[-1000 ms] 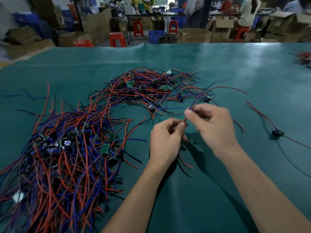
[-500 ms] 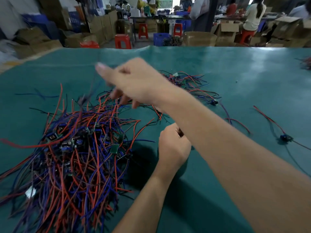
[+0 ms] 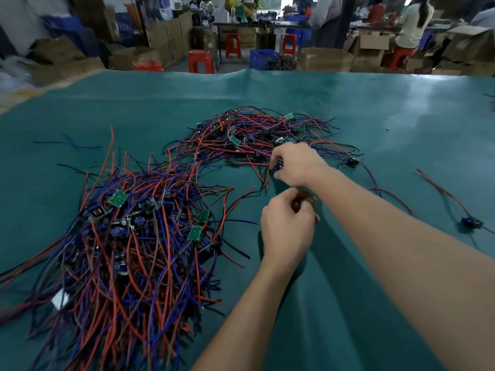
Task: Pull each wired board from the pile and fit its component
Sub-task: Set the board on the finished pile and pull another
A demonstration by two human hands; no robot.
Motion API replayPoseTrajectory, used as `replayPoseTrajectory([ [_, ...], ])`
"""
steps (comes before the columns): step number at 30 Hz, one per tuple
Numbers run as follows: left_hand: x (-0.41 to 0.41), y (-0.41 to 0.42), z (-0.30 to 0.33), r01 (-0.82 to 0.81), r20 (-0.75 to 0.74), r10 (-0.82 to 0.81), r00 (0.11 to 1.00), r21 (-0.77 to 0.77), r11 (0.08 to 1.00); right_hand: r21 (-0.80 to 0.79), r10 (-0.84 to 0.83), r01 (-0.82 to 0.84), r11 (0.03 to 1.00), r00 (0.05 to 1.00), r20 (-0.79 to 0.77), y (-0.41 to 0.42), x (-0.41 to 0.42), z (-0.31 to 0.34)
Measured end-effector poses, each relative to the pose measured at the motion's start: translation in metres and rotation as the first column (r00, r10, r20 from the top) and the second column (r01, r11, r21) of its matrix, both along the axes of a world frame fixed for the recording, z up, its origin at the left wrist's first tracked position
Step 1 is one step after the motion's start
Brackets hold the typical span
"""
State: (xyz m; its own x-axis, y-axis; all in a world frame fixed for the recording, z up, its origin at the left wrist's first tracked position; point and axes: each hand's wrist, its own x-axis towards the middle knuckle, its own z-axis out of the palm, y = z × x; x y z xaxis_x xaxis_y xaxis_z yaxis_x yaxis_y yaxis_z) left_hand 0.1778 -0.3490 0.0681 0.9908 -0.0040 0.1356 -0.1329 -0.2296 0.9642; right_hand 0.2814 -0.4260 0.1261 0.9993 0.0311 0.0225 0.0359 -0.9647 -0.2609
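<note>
Two tangles of red, blue and black wires with small green boards lie on the green table. The far pile (image 3: 254, 135) sits at centre, and the bigger near pile (image 3: 134, 236) is at the left. My right hand (image 3: 297, 164) reaches into the near right edge of the far pile. Its fingers curl round a small blue wired board (image 3: 278, 164). My left hand (image 3: 288, 226) hovers just below it in a loose fist. Its thumb and fingers close on something small and dark, mostly hidden.
Two single wired boards lie apart on the right, one (image 3: 351, 162) near the far pile and one (image 3: 471, 222) further right. A loose blue wire (image 3: 69, 144) lies at far left. Beyond the table edge (image 3: 241, 72) stand red stools, cardboard boxes and seated people.
My right hand swung left over the near pile half a second ago. It has come back right and now grips a board at the far pile. My left hand stayed in a fist.
</note>
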Motion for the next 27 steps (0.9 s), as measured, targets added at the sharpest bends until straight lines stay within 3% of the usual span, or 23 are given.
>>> replayPoseTrajectory([
  [3,0.000,0.000,-0.001,-0.019,-0.006,0.019,1.000,-0.078,0.997,0.033,-0.006,0.003,0.999,0.996,0.084,-0.016,-0.007,0.003],
  [7,0.001,0.000,0.000,-0.049,-0.015,0.047,0.999,-0.177,0.983,0.304,-0.129,0.069,0.950,0.975,0.181,-0.043,-0.035,0.023],
  [9,0.001,0.000,0.000,-0.034,-0.012,0.032,0.999,-0.221,0.975,0.548,-0.162,0.050,0.835,0.974,0.158,-0.050,-0.061,0.028],
  [12,-0.001,0.000,0.002,0.056,0.012,-0.054,0.998,-0.274,0.960,0.821,-0.154,0.010,0.571,0.984,0.095,-0.050,-0.099,0.022],
  [17,-0.004,0.001,0.006,0.141,0.088,-0.116,0.989,-0.370,0.918,0.969,-0.182,0.080,0.232,0.983,-0.038,-0.039,-0.130,-0.004],
  [22,-0.004,0.001,0.005,0.156,0.066,-0.142,0.988,-0.366,0.918,0.962,-0.172,0.053,0.269,0.985,-0.007,-0.040,-0.135,-0.016],
  [27,0.000,0.003,0.003,0.052,0.014,-0.050,0.999,-0.295,0.954,0.898,-0.055,0.086,0.431,0.996,-0.069,-0.049,-0.137,-0.015],
])
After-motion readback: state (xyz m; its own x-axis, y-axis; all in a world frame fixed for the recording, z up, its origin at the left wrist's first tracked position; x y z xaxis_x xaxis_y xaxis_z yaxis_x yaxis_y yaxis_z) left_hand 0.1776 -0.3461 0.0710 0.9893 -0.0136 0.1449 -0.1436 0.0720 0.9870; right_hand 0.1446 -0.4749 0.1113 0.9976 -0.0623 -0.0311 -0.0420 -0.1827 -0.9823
